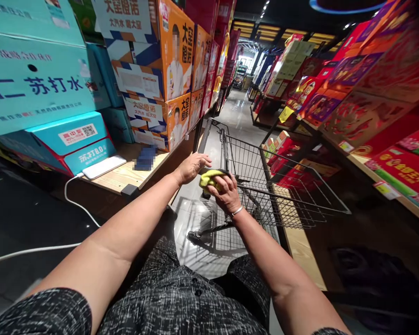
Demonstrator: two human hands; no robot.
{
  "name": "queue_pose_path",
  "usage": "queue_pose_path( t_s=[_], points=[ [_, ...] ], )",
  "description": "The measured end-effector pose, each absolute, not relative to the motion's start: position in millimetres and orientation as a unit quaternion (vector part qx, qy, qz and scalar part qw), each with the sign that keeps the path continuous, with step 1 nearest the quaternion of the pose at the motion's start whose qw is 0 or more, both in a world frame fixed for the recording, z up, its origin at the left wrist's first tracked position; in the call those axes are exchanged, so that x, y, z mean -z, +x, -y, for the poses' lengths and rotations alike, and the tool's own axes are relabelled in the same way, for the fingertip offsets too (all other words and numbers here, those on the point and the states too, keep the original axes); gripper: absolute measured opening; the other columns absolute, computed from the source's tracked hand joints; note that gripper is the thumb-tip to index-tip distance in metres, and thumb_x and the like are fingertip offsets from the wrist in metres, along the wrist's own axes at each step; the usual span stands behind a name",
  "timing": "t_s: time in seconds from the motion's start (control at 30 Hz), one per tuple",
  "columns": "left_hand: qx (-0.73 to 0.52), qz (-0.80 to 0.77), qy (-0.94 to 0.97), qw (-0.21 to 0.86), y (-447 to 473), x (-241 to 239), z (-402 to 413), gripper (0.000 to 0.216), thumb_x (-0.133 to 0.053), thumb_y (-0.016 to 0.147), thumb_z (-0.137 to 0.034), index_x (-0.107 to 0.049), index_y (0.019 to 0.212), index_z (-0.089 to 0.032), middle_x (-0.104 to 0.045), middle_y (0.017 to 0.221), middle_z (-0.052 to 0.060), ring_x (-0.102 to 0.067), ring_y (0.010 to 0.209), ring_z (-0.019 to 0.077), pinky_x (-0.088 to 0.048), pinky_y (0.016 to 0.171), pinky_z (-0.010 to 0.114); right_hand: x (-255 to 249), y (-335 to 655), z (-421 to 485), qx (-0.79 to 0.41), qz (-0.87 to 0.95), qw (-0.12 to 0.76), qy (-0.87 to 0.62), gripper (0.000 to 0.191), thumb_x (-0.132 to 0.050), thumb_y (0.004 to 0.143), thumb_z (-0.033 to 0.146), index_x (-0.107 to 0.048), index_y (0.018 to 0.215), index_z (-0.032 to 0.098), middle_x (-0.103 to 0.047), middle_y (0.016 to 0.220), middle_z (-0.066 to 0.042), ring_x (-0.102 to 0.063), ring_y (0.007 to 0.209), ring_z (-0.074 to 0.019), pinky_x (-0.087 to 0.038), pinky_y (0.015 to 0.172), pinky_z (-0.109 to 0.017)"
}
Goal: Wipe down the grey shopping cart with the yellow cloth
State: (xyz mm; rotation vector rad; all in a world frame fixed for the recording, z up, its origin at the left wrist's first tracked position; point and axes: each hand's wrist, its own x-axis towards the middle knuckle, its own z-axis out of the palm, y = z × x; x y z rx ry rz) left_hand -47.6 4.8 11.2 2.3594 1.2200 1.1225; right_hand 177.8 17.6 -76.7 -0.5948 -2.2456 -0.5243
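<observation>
Shelves [302, 249] flank a cart [282, 197] whose long axis points just past three o'clock, right hand [227, 193] clamped on a yellow cloth [208, 178], left hand [192, 167] of unclear grip.

Flecked black shirt [181, 309], silvery bracelet [237, 211]

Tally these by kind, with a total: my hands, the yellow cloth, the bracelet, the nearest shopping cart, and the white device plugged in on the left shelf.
Hands: 2 (left hand, right hand)
Yellow cloth: 1
Bracelet: 1
Shopping cart: 1
White device: 1
Total: 6
</observation>
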Motion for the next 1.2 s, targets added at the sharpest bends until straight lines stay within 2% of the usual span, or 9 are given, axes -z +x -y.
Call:
queue_pose_path(
  t_s=[0.1,0.23,0.3,0.4,0.5,0.6,0.7,0.9,1.2],
  points=[
    [-0.357,-0.432,0.826,0.067,-49.1,-6.5,-8.8,0.053,-0.032,0.102,-0.053,-0.072,0.094,-0.018,-0.071,0.117,0.01,-0.056,0.128,0.0235,-0.03,0.116,0.047,128.1,221.6,-13.8,0.197,0.892,0.329,-0.241,0.03,-0.061,0.088,0.014,-0.067,0.108,0.036,-0.062,0.12,-0.001,-0.049,0.117,-0.0211,-0.033,0.112,-0.051],
    [-0.337,-0.439,0.833,-0.004,-52.6,-4.2,-12.1,0.03,-0.045,0.099,-0.035,-0.071,0.094,-0.019,-0.072,0.111,0.009,-0.057,0.126,0.0216,-0.035,0.113,0.043,166.1,263.5,5.8,0.211,0.89,0.291,-0.28,0.028,-0.057,0.086,0.008,-0.07,0.097,0.03,-0.064,0.113,-0.004,-0.051,0.103,-0.0224,-0.048,0.089,-0.041],
    [-0.313,-0.452,0.834,-0.045,-51.0,-7.0,-7.8,0.028,-0.048,0.099,-0.035,-0.071,0.101,-0.021,-0.072,0.114,0.008,-0.056,0.128,0.0225,-0.033,0.112,0.044,160.3,268.7,15.9,0.186,0.879,0.311,-0.309,0.031,-0.056,0.085,0.008,-0.069,0.1,0.03,-0.062,0.114,-0.004,-0.052,0.101,-0.0232,-0.05,0.083,-0.039],
    [-0.279,-0.491,0.817,-0.116,-35.8,-14.6,6.8,0.027,-0.051,0.098,-0.03,-0.069,0.118,-0.026,-0.068,0.124,0.006,-0.05,0.133,0.026,-0.023,0.116,0.052,123.5,259.3,22.7,0.152,0.839,0.404,-0.332,0.041,-0.057,0.082,0.008,-0.063,0.115,0.031,-0.056,0.123,-0.007,-0.052,0.11,-0.0266,-0.05,0.089,-0.044],
    [-0.25,-0.495,0.82,-0.141,-7.6,-18.8,22.7,0.046,-0.052,0.091,-0.015,-0.058,0.135,-0.026,-0.06,0.139,0.008,-0.044,0.138,0.0263,-0.018,0.118,0.052,78.2,237.3,14.8,0.12,0.794,0.49,-0.34,0.051,-0.063,0.079,0.013,-0.055,0.126,0.03,-0.048,0.133,-0.011,-0.05,0.12,-0.0312,-0.047,0.097,-0.051],
    [-0.214,-0.489,0.836,-0.127,14.5,-14.3,29.8,0.067,-0.059,0.083,-0.018,-0.043,0.148,-0.016,-0.048,0.15,0.013,-0.038,0.141,0.0294,-0.015,0.12,0.051,54.1,217.0,-4.5,0.03,0.814,0.477,-0.331,0.056,-0.065,0.079,0.021,-0.049,0.133,0.025,-0.05,0.131,-0.013,-0.053,0.12,-0.0299,-0.048,0.097,-0.046],
    [-0.172,-0.489,0.847,-0.119,16.8,-6.4,26.7,0.077,-0.059,0.079,-0.018,-0.035,0.152,-0.013,-0.045,0.153,0.012,-0.041,0.137,0.0293,-0.019,0.119,0.048,55.6,217.2,-24.7,-0.049,0.844,0.425,-0.323,0.054,-0.064,0.08,0.023,-0.049,0.132,0.023,-0.06,0.114,-0.009,-0.061,0.101,-0.0232,-0.05,0.086,-0.036],
    [-0.158,-0.473,0.857,-0.134,-5.0,-2.8,13.0,0.062,-0.06,0.086,-0.035,-0.048,0.142,-0.013,-0.054,0.139,0.015,-0.047,0.125,0.0306,-0.031,0.111,0.042,77.0,293.6,-48.6,0.009,0.868,0.343,-0.36,0.043,-0.067,0.076,0.026,-0.062,0.118,0.022,-0.066,0.108,-0.008,-0.061,0.101,-0.0244,-0.046,0.083,-0.037],
    [-0.195,-0.461,0.857,-0.124,-22.2,-6.3,6.0,0.05,-0.06,0.087,-0.042,-0.056,0.129,-0.015,-0.061,0.121,0.012,-0.051,0.117,0.0297,-0.03,0.109,0.044,95.0,425.1,-70.2,0.037,0.772,0.317,-0.549,0.049,-0.068,0.07,0.048,-0.067,0.11,0.021,-0.07,0.109,-0.01,-0.066,0.096,-0.028,-0.049,0.082,-0.043]
  ],
)
